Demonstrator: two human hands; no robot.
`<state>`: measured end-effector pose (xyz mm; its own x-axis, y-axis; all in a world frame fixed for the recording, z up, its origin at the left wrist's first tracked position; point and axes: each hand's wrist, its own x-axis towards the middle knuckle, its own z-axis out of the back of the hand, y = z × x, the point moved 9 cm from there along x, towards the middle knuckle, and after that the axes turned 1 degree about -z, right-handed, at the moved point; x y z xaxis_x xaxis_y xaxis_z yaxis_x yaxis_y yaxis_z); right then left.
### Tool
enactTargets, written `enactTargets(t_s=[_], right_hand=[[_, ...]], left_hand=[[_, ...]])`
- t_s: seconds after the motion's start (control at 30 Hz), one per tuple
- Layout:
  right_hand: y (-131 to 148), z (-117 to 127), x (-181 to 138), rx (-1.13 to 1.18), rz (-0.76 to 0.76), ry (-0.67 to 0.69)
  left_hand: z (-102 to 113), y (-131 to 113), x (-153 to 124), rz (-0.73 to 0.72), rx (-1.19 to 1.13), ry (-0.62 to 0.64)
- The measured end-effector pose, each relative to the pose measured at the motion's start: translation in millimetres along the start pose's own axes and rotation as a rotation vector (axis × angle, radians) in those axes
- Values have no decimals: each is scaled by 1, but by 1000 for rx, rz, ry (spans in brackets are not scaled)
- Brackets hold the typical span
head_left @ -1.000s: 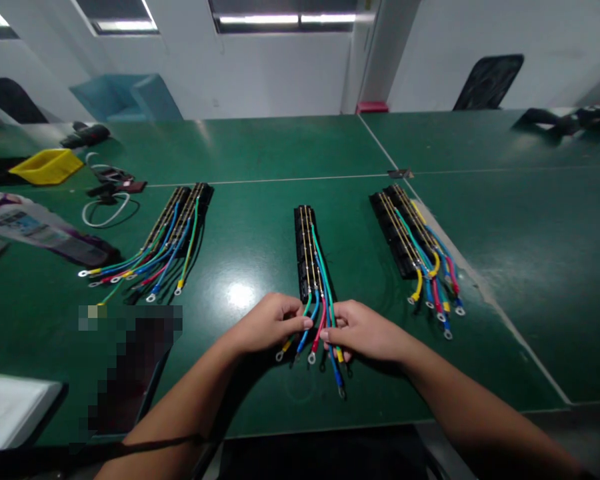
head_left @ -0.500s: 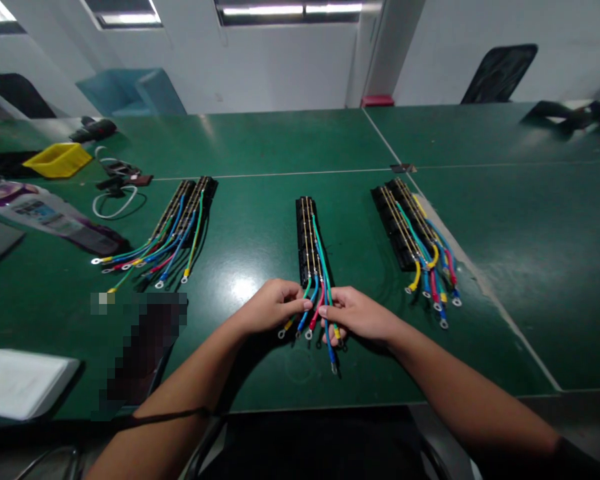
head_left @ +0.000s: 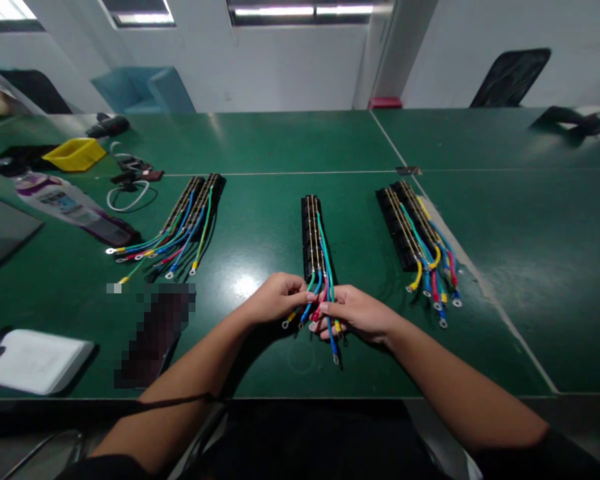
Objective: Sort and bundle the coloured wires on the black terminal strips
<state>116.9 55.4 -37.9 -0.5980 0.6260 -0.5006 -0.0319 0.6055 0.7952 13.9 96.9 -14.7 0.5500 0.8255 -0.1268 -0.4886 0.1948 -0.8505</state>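
In front of me a long black terminal block (head_left: 305,233) with brass strips lies on the green table. Several coloured wires (head_left: 327,257) with ring terminals come off its near end. My left hand (head_left: 279,298) pinches the wires on the left side, a green and a blue one by the fingertips. Closed on a red wire (head_left: 321,301) between thumb and finger is my right hand (head_left: 361,313), with green and blue wires passing by the same fingers. Which strands each grip presses cannot be fully made out.
Paired wired blocks lie to the left (head_left: 187,207) and right (head_left: 405,223). A bottle (head_left: 75,203), a yellow bin (head_left: 75,155), a white cable (head_left: 130,200), a white box (head_left: 35,360) and a blurred-out dark object (head_left: 155,340) are on the left. Part of another person shows far left.
The view has turned slightly left, so things sit a little further right. The red wire's end now lies closer against my right fingers. Both hands stay on the wires.
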Motion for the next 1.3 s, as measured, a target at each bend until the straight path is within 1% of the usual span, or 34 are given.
enactTargets(t_s=[0.1, 0.17, 0.23, 0.37, 0.43, 0.53, 0.57, 0.73, 0.8, 0.87, 0.97, 1.0, 1.13, 1.23, 1.3], right_hand=[[-1, -1, 1, 137, -2, 1], [-3, 0, 2, 202, -6, -2], [-4, 0, 3, 251, -14, -11], [-4, -1, 5, 341, -4, -17], [-3, -3, 7, 382, 11, -20], [0, -2, 10, 446, 65, -62], [1, -3, 11, 475, 75, -58], [0, -19, 17, 584, 44, 46], [-1, -20, 20, 588, 35, 48], [-1, -17, 24, 573, 55, 2], [-1, -13, 28, 557, 90, -69], [-2, -12, 29, 553, 95, -91], [-4, -6, 29, 504, 110, -189], [0, -5, 27, 476, 108, -199], [2, -5, 25, 470, 80, -190]], left_hand=[[1, 3, 1, 7, -38, -6], [0, 3, 0, 12, -110, 32], [-2, 2, -3, 27, -209, 115], [-11, 5, -17, 156, -332, 344], [-11, 5, -21, 182, -351, 382], [-11, 4, -20, 162, -350, 368], [-12, 3, -19, 147, -348, 357], [-15, -4, -13, 78, -335, 319], [-16, -6, -11, 73, -358, 312], [-14, -4, -10, 85, -385, 273], [-4, 2, -10, 114, -403, 178], [-2, 2, -11, 116, -406, 170], [0, -1, -15, 108, -416, 220], [1, -1, -17, 129, -436, 219], [1, -2, -17, 131, -468, 226]])
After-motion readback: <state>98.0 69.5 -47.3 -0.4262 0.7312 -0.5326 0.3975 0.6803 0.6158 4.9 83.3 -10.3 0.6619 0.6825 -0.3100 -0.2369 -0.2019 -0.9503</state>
